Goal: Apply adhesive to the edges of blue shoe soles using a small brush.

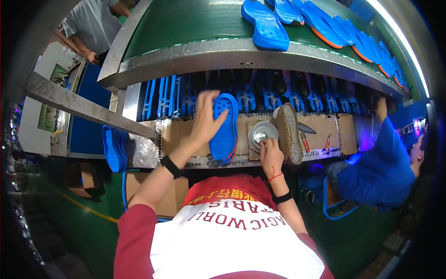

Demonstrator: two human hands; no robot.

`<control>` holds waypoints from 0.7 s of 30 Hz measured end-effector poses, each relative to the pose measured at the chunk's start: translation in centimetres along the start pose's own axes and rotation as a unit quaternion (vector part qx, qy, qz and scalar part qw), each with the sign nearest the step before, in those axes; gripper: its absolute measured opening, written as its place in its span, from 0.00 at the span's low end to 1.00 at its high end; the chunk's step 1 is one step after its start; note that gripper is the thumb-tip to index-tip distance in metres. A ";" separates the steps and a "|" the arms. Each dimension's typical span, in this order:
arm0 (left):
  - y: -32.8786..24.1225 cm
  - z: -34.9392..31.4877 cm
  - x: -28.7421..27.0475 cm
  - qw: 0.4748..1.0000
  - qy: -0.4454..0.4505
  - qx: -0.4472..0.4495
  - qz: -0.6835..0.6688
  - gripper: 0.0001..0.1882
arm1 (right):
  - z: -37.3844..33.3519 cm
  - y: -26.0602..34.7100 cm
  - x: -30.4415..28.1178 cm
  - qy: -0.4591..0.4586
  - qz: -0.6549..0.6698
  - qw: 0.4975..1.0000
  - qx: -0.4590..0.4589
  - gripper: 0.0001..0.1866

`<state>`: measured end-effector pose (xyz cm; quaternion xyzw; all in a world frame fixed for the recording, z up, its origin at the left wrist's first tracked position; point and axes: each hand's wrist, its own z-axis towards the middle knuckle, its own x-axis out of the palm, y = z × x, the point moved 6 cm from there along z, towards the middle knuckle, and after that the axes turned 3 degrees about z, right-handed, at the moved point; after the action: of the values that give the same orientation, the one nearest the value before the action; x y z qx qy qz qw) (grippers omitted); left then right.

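Observation:
My left hand (pixel 203 118) grips a blue shoe sole (pixel 223 144) with small holes at its upper end and orange at its lower edge. The thumb lies across its face, and the sole stands lengthwise over the cardboard-covered bench (pixel 176 132). To the right, my right hand (pixel 271 156) is at the near rim of a white bowl (pixel 251 136) with whitish contents. Its fingers are pinched together; what they hold, if anything, is hidden. Just right of the bowl lies a worn, beige, sole-shaped piece (pixel 291 135).
A knife (pixel 306 129) and red-handled cutters (pixel 304 142) lie on the bench's right. Blue soles (pixel 265 25) line a green conveyor (pixel 186 23) above blue racks (pixel 167 95). More soles (pixel 114 149) hang over the left end. A person in blue (pixel 381 162) sits right; another (pixel 95 28) stands far left.

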<state>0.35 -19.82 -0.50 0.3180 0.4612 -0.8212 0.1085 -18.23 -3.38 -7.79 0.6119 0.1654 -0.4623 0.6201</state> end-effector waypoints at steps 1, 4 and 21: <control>3.8 -3.9 1.7 0.996 0.016 -0.053 0.073 0.27 | 0.1 -0.8 1.0 0.024 -0.065 0.998 0.009 0.05; 8.7 -10.4 4.1 0.965 0.132 -0.205 0.096 0.28 | 0.4 -3.1 2.8 0.031 -0.100 0.994 0.019 0.07; 13.3 -15.0 6.5 0.862 0.186 -0.409 -0.235 0.23 | 1.1 -5.6 4.2 0.072 -0.097 0.993 0.006 0.07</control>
<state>7.87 -14.02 -19.30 0.2736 0.8283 -0.4857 -0.0553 -20.80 -4.92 -14.17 0.6283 0.2653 -0.4760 0.5553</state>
